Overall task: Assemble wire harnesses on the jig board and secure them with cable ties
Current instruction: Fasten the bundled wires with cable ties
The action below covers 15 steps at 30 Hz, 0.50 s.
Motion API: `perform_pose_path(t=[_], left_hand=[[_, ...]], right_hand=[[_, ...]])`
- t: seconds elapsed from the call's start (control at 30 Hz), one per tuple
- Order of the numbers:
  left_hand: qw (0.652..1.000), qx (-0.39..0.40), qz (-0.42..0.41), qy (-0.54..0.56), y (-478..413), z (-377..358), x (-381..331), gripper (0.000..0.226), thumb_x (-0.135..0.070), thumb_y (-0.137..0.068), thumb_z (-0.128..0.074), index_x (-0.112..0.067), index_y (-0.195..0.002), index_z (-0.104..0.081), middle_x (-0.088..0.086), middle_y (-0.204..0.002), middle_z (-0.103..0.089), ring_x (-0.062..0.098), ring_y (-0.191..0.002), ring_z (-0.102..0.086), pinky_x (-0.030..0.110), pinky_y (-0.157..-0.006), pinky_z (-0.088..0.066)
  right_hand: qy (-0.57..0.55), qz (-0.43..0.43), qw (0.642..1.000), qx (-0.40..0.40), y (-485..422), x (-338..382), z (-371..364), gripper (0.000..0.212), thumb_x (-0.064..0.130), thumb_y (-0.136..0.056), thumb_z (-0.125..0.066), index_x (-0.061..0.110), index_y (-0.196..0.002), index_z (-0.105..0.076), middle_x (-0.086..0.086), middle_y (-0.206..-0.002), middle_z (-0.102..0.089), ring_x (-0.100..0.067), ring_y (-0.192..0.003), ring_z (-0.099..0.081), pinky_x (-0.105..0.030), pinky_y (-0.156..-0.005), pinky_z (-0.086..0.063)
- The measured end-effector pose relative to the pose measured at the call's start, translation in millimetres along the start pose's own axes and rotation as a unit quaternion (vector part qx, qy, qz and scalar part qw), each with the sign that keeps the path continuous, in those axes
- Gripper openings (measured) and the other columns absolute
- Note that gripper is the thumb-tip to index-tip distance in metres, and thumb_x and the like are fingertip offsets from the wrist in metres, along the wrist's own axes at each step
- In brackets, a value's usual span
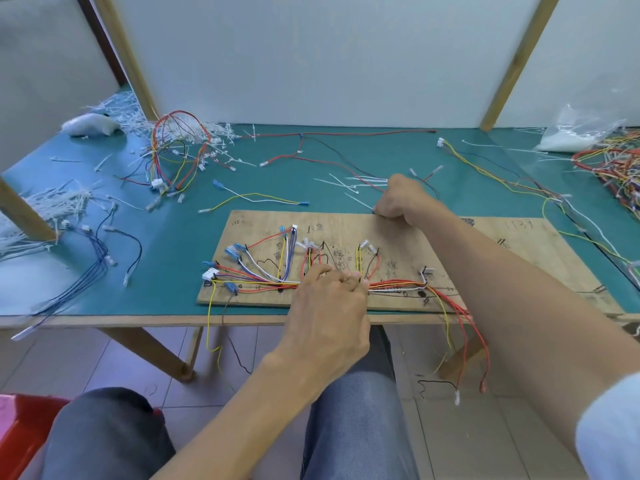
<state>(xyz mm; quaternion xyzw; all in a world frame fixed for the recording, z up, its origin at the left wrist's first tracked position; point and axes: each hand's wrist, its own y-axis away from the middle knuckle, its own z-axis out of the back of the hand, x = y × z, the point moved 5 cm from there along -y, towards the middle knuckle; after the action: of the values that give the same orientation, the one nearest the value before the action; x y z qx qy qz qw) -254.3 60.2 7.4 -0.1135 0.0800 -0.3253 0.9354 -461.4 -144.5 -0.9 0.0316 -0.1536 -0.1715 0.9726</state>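
Observation:
A wooden jig board (263, 221) lies on the green table mat near the front edge. A multicoloured wire harness (263, 275) is laid out on it, with branches fanning up to white and blue connectors. My left hand (329, 299) grips the main wire bundle at the board's middle. Beyond the board's far edge, my right hand (401, 199) is curled over loose white cable ties (349, 181) on the mat; what its fingers hold is hidden. Red and yellow wire ends (464, 341) hang off the table's front edge.
A finished harness (176, 150) and heaps of white cable-tie offcuts (62, 202) lie at the left. Loose wires (332, 147) cross the back of the mat. A pile of coloured wires (616, 168) and a plastic bag (581, 133) sit at the right. Wooden posts frame the table.

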Motion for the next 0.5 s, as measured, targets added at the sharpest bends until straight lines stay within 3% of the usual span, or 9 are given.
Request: perform_pose_path(t=[0.1,0.2,0.27,0.33,0.43,0.5], left_hand=[[1.000,0.004,0.002,-0.005,0.0,1.5,0.0,0.038,-0.029,-0.080,-0.062,-0.018,-0.112,-0.078,-0.001,-0.111,-0.078,0.018,-0.104,-0.068,0.037,-0.108,-0.041],[1.000,0.004,0.007,0.008,0.5,3.4,0.6,0.038,-0.029,-0.085,-0.058,-0.021,-0.118,-0.076,-0.004,-0.120,-0.076,0.017,-0.112,-0.065,0.039,-0.109,-0.039],[1.000,0.010,0.017,0.020,5.6,0.9,0.6,0.043,-0.031,-0.089,-0.055,-0.022,-0.128,-0.071,-0.007,-0.130,-0.071,0.015,-0.125,-0.059,0.041,-0.115,-0.033],[0.999,0.009,0.034,0.033,10.0,-2.3,0.7,0.049,-0.034,-0.092,-0.053,-0.024,-0.140,-0.063,-0.008,-0.144,-0.062,0.012,-0.139,-0.048,0.044,-0.119,-0.028],[0.995,-0.011,0.052,0.086,14.4,-2.7,4.9,0.049,-0.036,-0.095,-0.051,-0.030,-0.144,-0.057,-0.014,-0.148,-0.057,0.008,-0.144,-0.039,0.046,-0.118,-0.028],[0.994,-0.014,0.048,0.102,16.5,-1.3,9.5,0.052,-0.034,-0.097,-0.049,-0.035,-0.149,-0.048,-0.017,-0.149,-0.054,0.007,-0.146,-0.034,0.048,-0.118,-0.028]], right_hand=[[0.028,0.040,0.999,0.003,0.8,0.4,0.0,0.019,0.013,-0.088,-0.060,0.015,-0.079,-0.044,-0.008,-0.085,-0.057,-0.027,-0.072,-0.057,-0.033,-0.068,-0.051],[0.002,0.066,0.997,-0.044,11.9,-5.3,13.3,0.019,0.010,-0.096,-0.060,0.011,-0.078,-0.054,-0.007,-0.080,-0.059,-0.034,-0.086,-0.062,-0.036,-0.074,-0.051],[-0.052,0.100,0.989,-0.097,27.3,-3.9,27.0,0.012,0.010,-0.098,-0.067,0.014,-0.086,-0.067,-0.003,-0.081,-0.064,-0.029,-0.089,-0.062,-0.032,-0.071,-0.044],[-0.121,0.154,0.972,-0.131,51.4,3.7,38.5,0.006,0.014,-0.096,-0.075,0.017,-0.090,-0.073,0.000,-0.083,-0.070,-0.020,-0.082,-0.064,-0.030,-0.073,-0.049],[-0.213,0.219,0.943,-0.135,94.2,17.7,47.7,0.008,0.014,-0.090,-0.082,0.017,-0.090,-0.075,0.008,-0.077,-0.070,-0.004,-0.069,-0.063,-0.015,-0.071,-0.051],[-0.257,0.249,0.925,-0.125,117.9,26.8,51.4,0.014,0.013,-0.086,-0.086,0.014,-0.095,-0.075,0.007,-0.079,-0.072,-0.004,-0.068,-0.064,-0.012,-0.068,-0.049]])
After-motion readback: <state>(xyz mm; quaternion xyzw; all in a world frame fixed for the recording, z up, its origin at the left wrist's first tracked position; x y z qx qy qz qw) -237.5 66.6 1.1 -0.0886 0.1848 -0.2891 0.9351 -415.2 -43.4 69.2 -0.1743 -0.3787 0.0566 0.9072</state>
